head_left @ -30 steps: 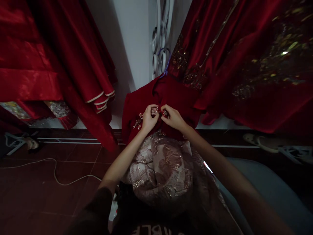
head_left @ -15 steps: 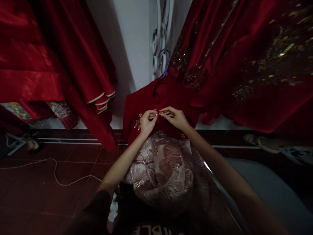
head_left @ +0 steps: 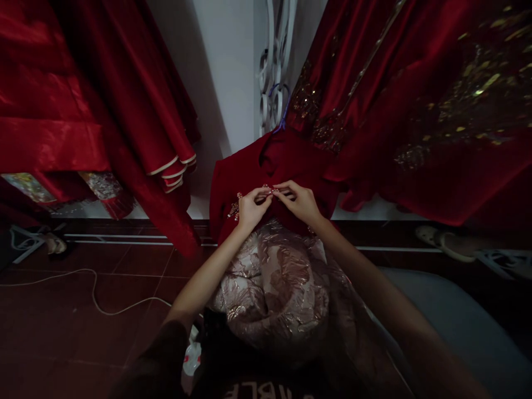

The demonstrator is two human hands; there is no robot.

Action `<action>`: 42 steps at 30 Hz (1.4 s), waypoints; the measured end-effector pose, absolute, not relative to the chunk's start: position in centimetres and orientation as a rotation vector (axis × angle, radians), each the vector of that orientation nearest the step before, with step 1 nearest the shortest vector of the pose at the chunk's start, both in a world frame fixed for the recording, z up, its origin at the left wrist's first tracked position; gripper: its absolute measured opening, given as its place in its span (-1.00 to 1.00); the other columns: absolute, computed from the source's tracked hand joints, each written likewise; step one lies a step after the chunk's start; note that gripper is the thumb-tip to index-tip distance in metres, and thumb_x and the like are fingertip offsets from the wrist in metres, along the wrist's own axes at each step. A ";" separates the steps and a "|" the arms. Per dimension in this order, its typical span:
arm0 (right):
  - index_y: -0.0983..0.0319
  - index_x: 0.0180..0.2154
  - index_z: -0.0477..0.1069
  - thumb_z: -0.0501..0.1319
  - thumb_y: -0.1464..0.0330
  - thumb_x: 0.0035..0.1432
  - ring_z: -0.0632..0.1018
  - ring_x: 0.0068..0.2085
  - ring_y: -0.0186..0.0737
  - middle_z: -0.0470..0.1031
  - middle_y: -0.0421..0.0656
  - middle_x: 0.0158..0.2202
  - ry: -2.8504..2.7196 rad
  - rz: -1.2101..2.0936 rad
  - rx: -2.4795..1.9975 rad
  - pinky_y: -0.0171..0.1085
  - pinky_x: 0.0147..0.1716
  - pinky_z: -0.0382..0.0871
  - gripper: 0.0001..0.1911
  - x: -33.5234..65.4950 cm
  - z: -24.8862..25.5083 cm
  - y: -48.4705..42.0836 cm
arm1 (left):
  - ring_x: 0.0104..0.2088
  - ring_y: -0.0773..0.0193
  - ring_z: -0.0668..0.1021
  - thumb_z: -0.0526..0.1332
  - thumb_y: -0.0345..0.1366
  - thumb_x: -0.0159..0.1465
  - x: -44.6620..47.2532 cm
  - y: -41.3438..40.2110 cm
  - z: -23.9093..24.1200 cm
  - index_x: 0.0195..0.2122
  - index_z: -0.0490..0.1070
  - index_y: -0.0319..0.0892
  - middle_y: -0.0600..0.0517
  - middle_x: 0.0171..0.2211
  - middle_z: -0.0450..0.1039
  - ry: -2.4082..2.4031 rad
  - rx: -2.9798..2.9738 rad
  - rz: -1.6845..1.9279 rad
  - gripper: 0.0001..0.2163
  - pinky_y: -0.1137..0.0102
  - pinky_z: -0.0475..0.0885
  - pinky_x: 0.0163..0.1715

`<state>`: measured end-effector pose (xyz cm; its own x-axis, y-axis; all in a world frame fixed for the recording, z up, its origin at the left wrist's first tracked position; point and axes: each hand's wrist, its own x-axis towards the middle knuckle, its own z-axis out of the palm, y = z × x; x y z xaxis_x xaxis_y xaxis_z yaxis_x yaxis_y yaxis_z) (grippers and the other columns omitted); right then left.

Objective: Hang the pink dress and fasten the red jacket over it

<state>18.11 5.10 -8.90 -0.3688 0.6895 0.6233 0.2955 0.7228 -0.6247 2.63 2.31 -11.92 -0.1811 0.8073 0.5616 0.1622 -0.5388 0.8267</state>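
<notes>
A dark red jacket (head_left: 241, 166) hangs in front of me from a purple hanger (head_left: 284, 113). At its middle front, my left hand (head_left: 254, 208) and my right hand (head_left: 301, 200) meet with fingertips nearly touching. Both pinch the jacket's front by small sparkling beads; the exact piece between the fingertips is too small to make out. Left of my left hand, a jewelled ornament (head_left: 234, 208) decorates the jacket. Below the hands, pinkish patterned brocade fabric (head_left: 286, 277) with a metallic sheen bunches up toward my body.
Red garments (head_left: 137, 83) hang at the left, and red gowns with gold sequins (head_left: 469, 100) at the right. A white scrolled metal stand (head_left: 276, 66) rises behind the hanger. A white cable (head_left: 97, 299) crosses the tiled floor. A grey rounded surface (head_left: 440, 310) lies at lower right.
Both hands stay at the jacket's front. My left fingertips have shifted slightly right, closer against the right ones. The garments around have barely moved.
</notes>
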 end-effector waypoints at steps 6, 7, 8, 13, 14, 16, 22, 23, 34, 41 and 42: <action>0.22 -0.15 0.45 0.22 0.22 0.11 0.58 -0.23 -0.23 0.55 -0.12 -0.21 -1.955 0.546 -0.749 -0.26 -0.29 0.55 -0.71 18.0 -8.9 5.3 | -0.27 0.30 0.60 0.24 -0.40 0.12 2.5 2.5 -11.9 -0.20 0.50 -0.18 -0.02 -0.22 0.56 1.150 1.647 1.773 -0.79 0.32 0.54 -0.16; 0.23 -0.15 0.44 0.23 0.21 0.10 0.58 -0.23 -0.23 0.55 -0.12 -0.22 -1.952 0.561 -0.743 -0.25 -0.28 0.55 -0.70 18.1 -8.9 5.4 | -0.27 0.30 0.60 0.24 -0.40 0.12 2.4 2.5 -11.9 -0.19 0.50 -0.18 -0.02 -0.21 0.56 1.142 1.658 1.758 -0.79 0.32 0.54 -0.16; 0.23 -0.15 0.44 0.24 0.21 0.09 0.58 -0.23 -0.23 0.55 -0.12 -0.23 -1.950 0.575 -0.737 -0.24 -0.28 0.55 -0.69 18.1 -8.9 5.5 | -0.27 0.30 0.60 0.24 -0.39 0.12 2.2 2.5 -11.9 -0.19 0.50 -0.18 -0.03 -0.21 0.56 1.128 1.670 1.738 -0.79 0.33 0.54 -0.16; 0.24 -0.17 0.44 0.28 0.17 0.04 0.58 -0.24 -0.21 0.55 -0.10 -0.25 -1.972 0.650 -0.747 -0.22 -0.25 0.56 -0.64 18.3 -8.6 5.8 | -0.28 0.29 0.61 0.23 -0.33 0.16 1.3 2.9 -11.6 -0.20 0.51 -0.17 -0.03 -0.21 0.57 1.084 1.785 1.642 -0.81 0.33 0.54 -0.17; 0.24 -0.17 0.44 0.28 0.16 0.03 0.58 -0.24 -0.21 0.55 -0.10 -0.25 -1.968 0.660 -0.751 -0.21 -0.25 0.55 -0.64 18.3 -8.6 5.9 | -0.28 0.29 0.61 0.22 -0.32 0.16 1.1 3.0 -11.4 -0.20 0.52 -0.16 -0.02 -0.22 0.57 1.088 1.825 1.626 -0.81 0.32 0.54 -0.18; 0.23 -0.18 0.44 0.28 0.15 0.03 0.58 -0.24 -0.21 0.55 -0.10 -0.23 -1.953 0.678 -0.754 -0.21 -0.24 0.55 -0.64 18.3 -8.6 5.9 | -0.28 0.27 0.61 0.22 -0.32 0.17 0.8 3.1 -11.1 -0.20 0.53 -0.13 -0.01 -0.22 0.57 1.104 1.906 1.596 -0.82 0.31 0.54 -0.18; 0.23 -0.20 0.43 0.29 0.11 0.00 0.57 -0.24 -0.20 0.55 -0.09 -0.25 -1.965 0.686 -0.765 -0.17 -0.23 0.55 -0.61 18.4 -8.5 6.1 | -0.28 0.25 0.61 0.23 -0.31 0.17 0.4 3.2 -10.5 -0.24 0.55 -0.07 0.01 -0.23 0.58 1.160 2.025 1.573 -0.84 0.30 0.52 -0.20; 0.23 -0.21 0.44 0.29 0.11 0.00 0.57 -0.23 -0.19 0.55 -0.09 -0.25 -1.970 0.688 -0.763 -0.17 -0.23 0.55 -0.61 18.4 -8.5 6.2 | -0.28 0.24 0.61 0.23 -0.31 0.17 0.3 3.3 -10.5 -0.24 0.55 -0.07 0.01 -0.23 0.58 1.167 2.038 1.566 -0.84 0.30 0.51 -0.20; 0.22 -0.29 0.37 0.26 0.24 -0.01 0.54 -0.29 -0.26 0.51 -0.15 -0.29 -1.956 0.646 -0.755 -0.24 -0.28 0.52 -0.76 17.7 -8.8 6.7 | -0.18 0.19 0.59 0.18 -0.37 0.20 -0.1 4.2 -9.8 -0.25 0.55 -0.06 0.01 -0.23 0.57 1.241 2.259 1.437 -0.82 0.27 0.44 -0.08; 0.20 -0.36 0.25 0.18 0.38 -0.09 0.41 -0.49 -0.34 0.37 -0.25 -0.49 -1.806 0.373 -0.954 -0.33 -0.44 0.36 -0.83 15.7 -8.8 7.2 | -0.13 0.25 0.55 0.17 -0.49 0.14 2.4 3.0 -11.2 -0.07 0.42 -0.09 -0.01 -0.13 0.50 1.157 2.042 1.545 -0.67 0.30 0.45 -0.06; 0.20 -0.35 0.24 0.16 0.38 -0.08 0.40 -0.50 -0.35 0.37 -0.24 -0.48 -1.781 0.350 -0.976 -0.33 -0.44 0.34 -0.83 15.4 -8.9 7.2 | -0.12 0.27 0.54 0.17 -0.49 0.13 2.9 2.9 -11.8 -0.04 0.38 -0.09 -0.03 -0.09 0.48 1.125 1.945 1.597 -0.64 0.32 0.46 -0.09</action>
